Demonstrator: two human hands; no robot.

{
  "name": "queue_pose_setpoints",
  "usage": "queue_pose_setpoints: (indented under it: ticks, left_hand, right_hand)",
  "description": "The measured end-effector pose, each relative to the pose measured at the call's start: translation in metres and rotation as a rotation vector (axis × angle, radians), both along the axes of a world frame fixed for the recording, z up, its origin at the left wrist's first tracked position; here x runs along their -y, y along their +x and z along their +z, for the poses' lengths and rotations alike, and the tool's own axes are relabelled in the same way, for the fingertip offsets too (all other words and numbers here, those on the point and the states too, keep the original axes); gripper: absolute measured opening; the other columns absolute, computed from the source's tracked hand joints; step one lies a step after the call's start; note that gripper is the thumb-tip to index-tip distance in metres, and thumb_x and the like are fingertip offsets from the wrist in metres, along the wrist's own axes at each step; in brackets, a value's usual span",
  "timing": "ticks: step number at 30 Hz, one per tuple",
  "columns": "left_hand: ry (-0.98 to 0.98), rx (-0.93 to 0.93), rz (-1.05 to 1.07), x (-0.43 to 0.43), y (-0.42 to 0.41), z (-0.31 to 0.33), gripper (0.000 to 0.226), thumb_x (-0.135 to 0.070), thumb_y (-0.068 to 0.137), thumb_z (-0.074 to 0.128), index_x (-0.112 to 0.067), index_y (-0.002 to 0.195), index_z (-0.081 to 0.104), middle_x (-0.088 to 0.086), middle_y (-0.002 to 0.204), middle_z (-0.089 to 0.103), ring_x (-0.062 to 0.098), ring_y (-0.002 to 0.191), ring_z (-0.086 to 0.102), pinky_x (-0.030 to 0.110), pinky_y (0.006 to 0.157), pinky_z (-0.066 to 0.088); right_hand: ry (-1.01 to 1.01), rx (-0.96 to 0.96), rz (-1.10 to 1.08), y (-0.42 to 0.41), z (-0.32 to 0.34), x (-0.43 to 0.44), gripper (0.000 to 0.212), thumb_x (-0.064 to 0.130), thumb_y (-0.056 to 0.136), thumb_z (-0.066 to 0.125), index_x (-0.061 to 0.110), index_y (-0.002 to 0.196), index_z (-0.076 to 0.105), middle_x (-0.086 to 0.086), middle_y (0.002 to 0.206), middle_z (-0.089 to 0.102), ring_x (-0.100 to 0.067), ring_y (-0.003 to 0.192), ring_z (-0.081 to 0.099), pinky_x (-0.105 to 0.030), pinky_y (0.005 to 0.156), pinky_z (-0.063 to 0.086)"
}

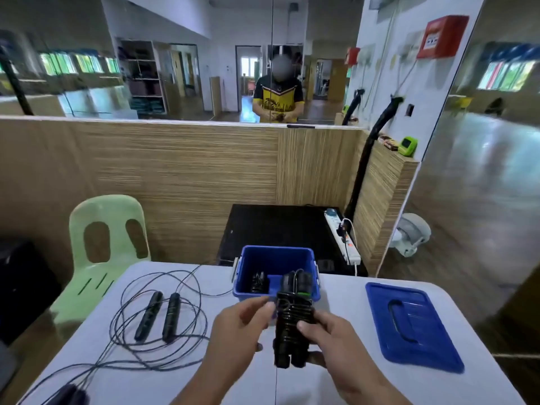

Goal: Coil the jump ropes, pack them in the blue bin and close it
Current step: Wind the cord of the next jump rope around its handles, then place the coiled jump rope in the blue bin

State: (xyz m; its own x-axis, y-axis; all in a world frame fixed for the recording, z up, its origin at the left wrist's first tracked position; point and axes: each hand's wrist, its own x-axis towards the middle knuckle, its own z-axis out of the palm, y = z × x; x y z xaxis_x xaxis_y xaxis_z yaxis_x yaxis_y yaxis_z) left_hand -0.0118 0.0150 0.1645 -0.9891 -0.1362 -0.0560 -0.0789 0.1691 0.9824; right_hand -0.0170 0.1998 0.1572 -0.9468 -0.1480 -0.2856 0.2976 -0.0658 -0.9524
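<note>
Black wound jump rope [293, 320] is clamped by fingers of the left hand [242, 331] and right hand [330, 339]; coils could be sprung loose if dropped into the blue bin [277, 260].

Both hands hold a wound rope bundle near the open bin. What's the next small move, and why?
Probably carry the wound bundle forward and lower it into the blue bin beside the bundle already inside: its cord looks fully wrapped, left hand and right hand grip it, and the bin stands open.
</note>
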Motion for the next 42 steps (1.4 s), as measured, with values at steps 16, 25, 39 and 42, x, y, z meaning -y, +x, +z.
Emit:
queue_pose_setpoints:
  ticks: [16,25,39,42]
  left_hand:
    - [-0.579,0.151,0.075,0.106,-0.186,-0.115,0.020,-0.034,0.093,0.065,-0.023,0.079,0.073,-0.008,0.073,0.072,0.019,0.071,0.066,0.033,0.070,0.056]
    - [-0.548,0.326,0.113,0.090,-0.202,-0.152,0.060,-0.062,0.090,0.060,-0.010,0.059,0.065,0.007,0.053,0.067,0.025,0.056,0.069,0.041,0.062,0.062]
    - [-0.243,0.273,0.270,0.066,-0.181,-0.170,0.039,-0.031,0.089,0.075,-0.009,0.073,0.048,0.017,0.065,0.068,0.026,0.054,0.069,0.046,0.059,0.062]
    - [-0.252,0.241,0.266,0.067,-0.173,-0.172,0.039,-0.029,0.091,0.074,-0.015,0.070,0.044,0.012,0.058,0.059,0.011,0.042,0.056,0.046,0.057,0.062]
  right_hand:
    - [0.089,0.058,-0.249,-0.098,-0.042,0.035,0.027,0.003,0.100,0.055,0.015,0.120,0.069,-0.008,0.104,0.079,-0.031,0.094,0.077,-0.041,0.079,0.061]
    - [0.099,0.089,-0.179,-0.144,-0.066,0.033,0.026,0.002,0.098,0.058,0.014,0.117,0.070,-0.012,0.103,0.079,-0.030,0.091,0.076,-0.044,0.085,0.060]
    - [0.088,0.155,-0.109,-0.188,-0.095,0.020,0.017,0.004,0.097,0.060,0.008,0.108,0.073,-0.018,0.105,0.077,-0.040,0.101,0.073,-0.052,0.078,0.063]
    - [0.079,0.204,-0.087,-0.202,-0.097,0.021,0.016,0.003,0.099,0.058,0.003,0.107,0.072,-0.022,0.107,0.076,-0.037,0.097,0.074,-0.046,0.071,0.063]
